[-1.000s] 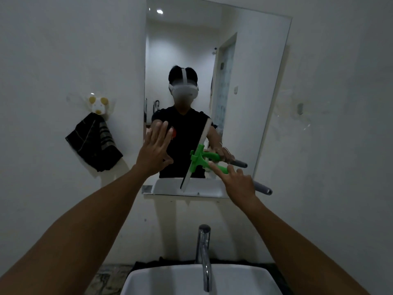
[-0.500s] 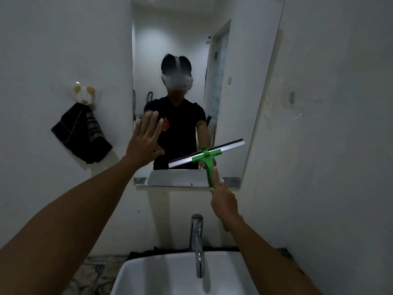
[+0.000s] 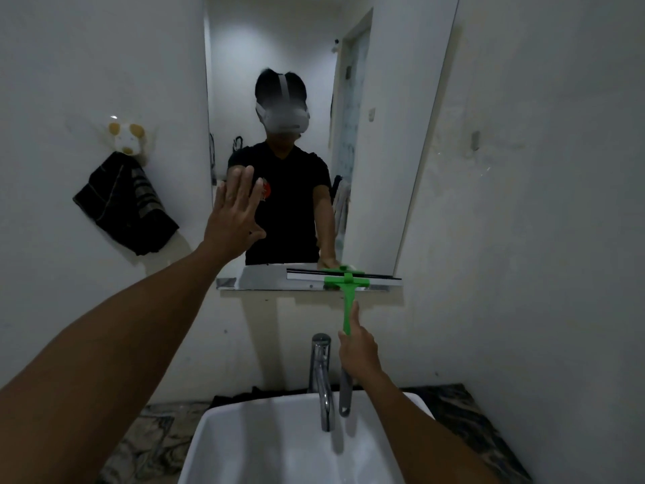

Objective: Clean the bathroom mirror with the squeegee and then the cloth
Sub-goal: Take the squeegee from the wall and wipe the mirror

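Observation:
A tall mirror [image 3: 384,151] hangs on the white wall above the sink. My right hand [image 3: 357,351] is shut on the handle of a green squeegee [image 3: 346,291], index finger laid along the shaft. Its blade lies level across the mirror's bottom right edge. My left hand [image 3: 234,218] is flat and open, fingers spread, against the mirror's lower left side. A dark striped cloth [image 3: 124,204] hangs from a wall hook to the left of the mirror, out of either hand's hold.
A white basin [image 3: 265,445] with a chrome tap [image 3: 323,375] stands directly below my arms, on a dark marbled counter [image 3: 467,410]. A small hook [image 3: 125,138] with yellow ears holds the cloth. A bare wall runs along the right.
The squeegee went from tilted at mid-mirror to level and has slid down to the mirror's bottom edge. My left hand stayed flat on the glass.

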